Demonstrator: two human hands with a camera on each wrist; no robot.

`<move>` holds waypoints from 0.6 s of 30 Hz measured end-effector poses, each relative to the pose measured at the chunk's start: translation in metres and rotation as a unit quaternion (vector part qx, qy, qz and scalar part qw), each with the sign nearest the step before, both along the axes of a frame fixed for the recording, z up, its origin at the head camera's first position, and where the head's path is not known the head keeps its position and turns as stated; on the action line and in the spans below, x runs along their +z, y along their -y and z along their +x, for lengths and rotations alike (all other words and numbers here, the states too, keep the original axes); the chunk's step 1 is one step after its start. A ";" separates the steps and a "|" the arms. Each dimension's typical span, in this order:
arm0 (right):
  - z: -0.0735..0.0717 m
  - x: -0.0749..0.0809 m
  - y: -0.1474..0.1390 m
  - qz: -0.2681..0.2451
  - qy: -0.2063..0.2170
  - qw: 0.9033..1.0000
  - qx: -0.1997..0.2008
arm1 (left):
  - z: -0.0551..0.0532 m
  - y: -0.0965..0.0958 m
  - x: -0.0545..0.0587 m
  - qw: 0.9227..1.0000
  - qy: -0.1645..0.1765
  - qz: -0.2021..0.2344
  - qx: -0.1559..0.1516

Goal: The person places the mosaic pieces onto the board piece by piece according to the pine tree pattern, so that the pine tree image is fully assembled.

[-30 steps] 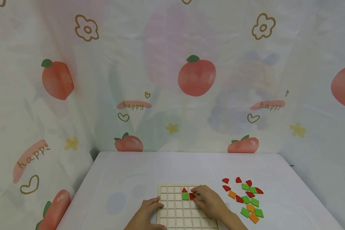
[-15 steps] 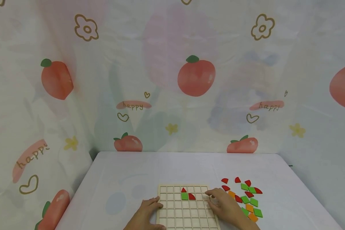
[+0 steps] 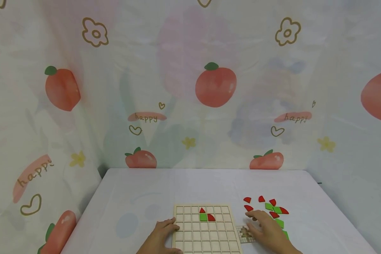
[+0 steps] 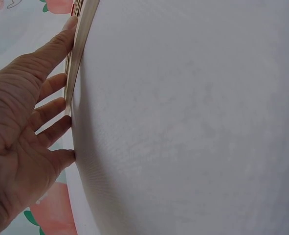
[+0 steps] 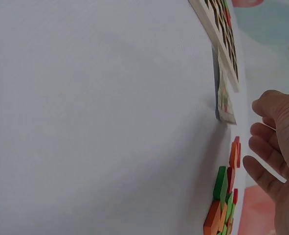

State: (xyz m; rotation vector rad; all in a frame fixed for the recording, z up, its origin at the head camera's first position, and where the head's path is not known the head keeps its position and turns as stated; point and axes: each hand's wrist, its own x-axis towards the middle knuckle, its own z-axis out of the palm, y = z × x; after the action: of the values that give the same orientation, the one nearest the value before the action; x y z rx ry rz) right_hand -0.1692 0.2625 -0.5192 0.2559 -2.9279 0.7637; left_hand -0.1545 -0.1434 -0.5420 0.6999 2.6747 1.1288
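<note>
A pale wooden grid board (image 3: 197, 235) lies on the table. Three pieces sit in its upper cells: a red triangle (image 3: 202, 210), a green square (image 3: 203, 217) and a red quarter-round (image 3: 211, 217). My left hand (image 3: 162, 235) rests against the board's left edge, fingers spread, and the left wrist view shows fingertips along the board's side (image 4: 78, 58). My right hand (image 3: 268, 231) is over the near-left part of the loose pieces, its fingers loosely bent with nothing between them. It hides some pieces from the head view.
Right of the board lies a small card with a printed grid pattern (image 3: 245, 234), partly covered by my right hand. Several loose red quarter-rounds (image 3: 261, 199) and green pieces (image 3: 279, 223) are scattered beyond it. Orange pieces (image 5: 212, 218) show in the right wrist view. Patterned cloth walls (image 3: 165, 88) surround the table.
My right hand has left the red quarter-round in the board and moved right, over the loose pieces, uncovering the printed card. The left hand has stayed at the board's edge.
</note>
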 end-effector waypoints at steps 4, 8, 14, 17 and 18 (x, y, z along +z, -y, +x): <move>0.002 0.001 -0.010 -0.002 0.023 0.999 -0.026 | 0.000 0.000 0.000 1.000 0.004 0.003 0.000; 0.004 0.000 -0.019 0.000 0.037 0.998 -0.052 | 0.000 0.000 0.001 1.000 0.001 0.008 -0.007; 0.004 -0.001 -0.035 0.003 0.040 0.997 -0.070 | 0.000 0.000 0.000 1.000 -0.002 0.006 -0.010; 0.002 -0.001 -0.042 0.011 0.039 0.996 -0.074 | -0.001 0.000 -0.001 1.000 0.003 0.007 -0.009; 0.001 0.000 -0.044 0.013 0.040 0.996 -0.076 | -0.001 0.001 -0.001 1.000 0.007 0.009 -0.008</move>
State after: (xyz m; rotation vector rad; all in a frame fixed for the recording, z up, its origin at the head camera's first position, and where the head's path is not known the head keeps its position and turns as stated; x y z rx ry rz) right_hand -0.1677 0.3068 -0.5193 0.0038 -2.9899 0.7316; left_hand -0.1553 -0.1440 -0.5426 0.7138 2.6461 1.1503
